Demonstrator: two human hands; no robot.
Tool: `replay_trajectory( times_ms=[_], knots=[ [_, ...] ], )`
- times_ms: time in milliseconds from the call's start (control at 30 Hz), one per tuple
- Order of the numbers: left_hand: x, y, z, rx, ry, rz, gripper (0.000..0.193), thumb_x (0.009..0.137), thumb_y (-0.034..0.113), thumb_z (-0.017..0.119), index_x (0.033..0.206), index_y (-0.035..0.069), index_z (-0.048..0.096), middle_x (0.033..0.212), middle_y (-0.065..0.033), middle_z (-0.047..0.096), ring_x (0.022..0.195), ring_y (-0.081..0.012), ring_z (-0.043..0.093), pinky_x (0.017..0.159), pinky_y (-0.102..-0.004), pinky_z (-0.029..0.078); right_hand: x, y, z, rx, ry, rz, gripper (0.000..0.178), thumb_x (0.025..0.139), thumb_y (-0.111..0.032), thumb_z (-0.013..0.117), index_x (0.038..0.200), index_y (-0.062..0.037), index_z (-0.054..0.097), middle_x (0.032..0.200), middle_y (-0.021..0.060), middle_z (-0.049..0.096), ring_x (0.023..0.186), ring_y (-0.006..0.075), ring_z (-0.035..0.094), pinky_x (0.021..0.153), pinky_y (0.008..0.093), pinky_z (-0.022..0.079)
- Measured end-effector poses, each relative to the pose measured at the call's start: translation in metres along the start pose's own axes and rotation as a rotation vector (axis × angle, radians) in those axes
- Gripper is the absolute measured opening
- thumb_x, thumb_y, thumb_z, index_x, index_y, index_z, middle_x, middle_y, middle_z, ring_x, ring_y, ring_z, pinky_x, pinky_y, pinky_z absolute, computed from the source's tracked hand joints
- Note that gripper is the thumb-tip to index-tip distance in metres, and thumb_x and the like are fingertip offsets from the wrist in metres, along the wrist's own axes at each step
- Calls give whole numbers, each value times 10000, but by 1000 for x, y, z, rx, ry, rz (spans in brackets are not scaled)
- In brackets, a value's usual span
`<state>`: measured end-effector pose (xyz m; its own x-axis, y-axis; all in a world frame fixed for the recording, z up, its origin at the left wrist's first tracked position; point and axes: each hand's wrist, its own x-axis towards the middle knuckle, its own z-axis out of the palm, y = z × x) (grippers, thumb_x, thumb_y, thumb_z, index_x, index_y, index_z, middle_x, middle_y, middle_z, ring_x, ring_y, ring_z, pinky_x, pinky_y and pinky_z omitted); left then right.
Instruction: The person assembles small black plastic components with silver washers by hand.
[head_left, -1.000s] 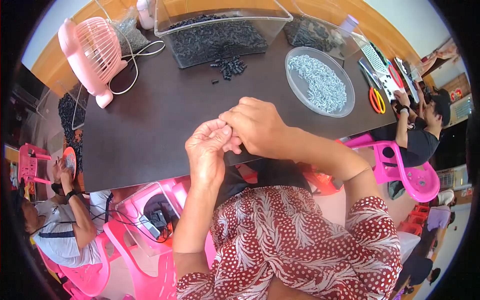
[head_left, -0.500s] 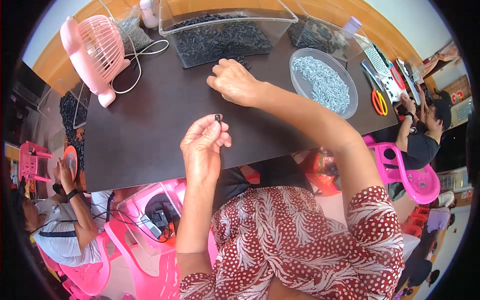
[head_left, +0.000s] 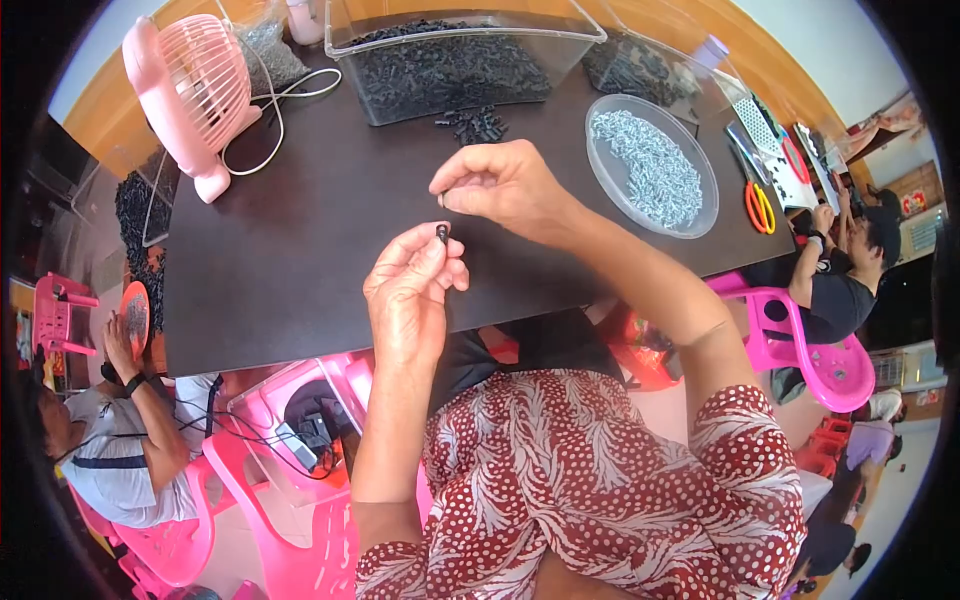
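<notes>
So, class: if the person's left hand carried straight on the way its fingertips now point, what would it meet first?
Most likely the right hand, just beyond the left hand and the small black part it pinches. Depth is hard to judge, so it might pass under.

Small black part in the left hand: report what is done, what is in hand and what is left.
Done: no finished pile can be told apart. In hand: the left hand pinches a small black part at its fingertips; the right hand hovers close with fingers pinched, their contents too small to tell. Left: the clear bin of black parts looks well filled, a loose heap lies before it, and the round tray of silvery pieces is well stocked.
</notes>
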<state>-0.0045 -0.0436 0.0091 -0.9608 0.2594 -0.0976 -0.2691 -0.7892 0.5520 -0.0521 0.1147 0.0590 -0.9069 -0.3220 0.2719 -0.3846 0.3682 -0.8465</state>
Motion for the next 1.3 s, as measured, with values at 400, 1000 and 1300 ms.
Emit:
replay_trajectory(
  times_ms=[400,1000,1300],
  knots=[
    [-8,-11,18,229,64,76,130,837,30,592,946,-38,606,773,-122,636,597,-144,588,524,-242,468,-31,-16,-11,361,61,173,127,781,-2,637,904,3,669,830,51,650,773,86,599,694,204,484],
    [-13,-16,25,281,95,91,145,845,68,593,953,-28,602,774,-128,639,597,-158,587,505,-256,459,-44,-11,-5,227,94,72,118,759,6,654,873,-6,681,830,40,608,752,79,559,654,200,448],
    [-12,-16,22,334,73,48,150,844,98,603,915,-35,601,746,-134,636,550,-159,573,483,-252,447,-47,-13,-6,170,80,56,125,735,41,642,847,-2,675,823,41,598,743,80,545,643,204,434]
  ],
)
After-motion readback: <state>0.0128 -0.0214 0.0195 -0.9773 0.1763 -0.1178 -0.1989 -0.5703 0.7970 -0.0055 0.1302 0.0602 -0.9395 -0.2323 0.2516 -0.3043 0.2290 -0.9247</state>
